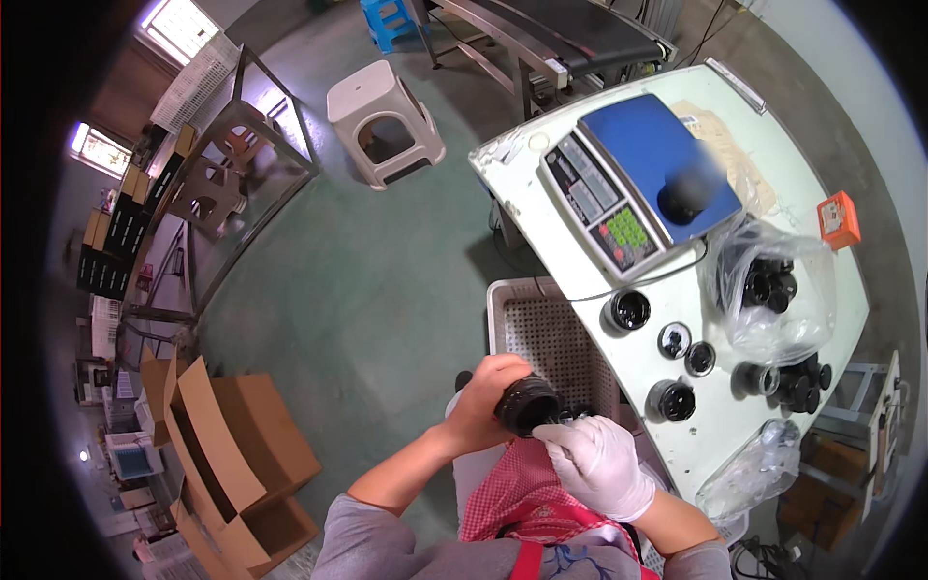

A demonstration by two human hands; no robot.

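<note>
Floor (pixel 319 290); jar (pixel 528 404) in left hand (pixel 486 398).

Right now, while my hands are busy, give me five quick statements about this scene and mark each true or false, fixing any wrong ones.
1. The right hand wears a white glove. True.
2. The left hand is gloved too. False: it is bare.
3. The left hand holds a dark container. True.
4. The scale stands on the floor. False: it stands on the table.
5. The pale stool stands on the green floor. True.
</note>
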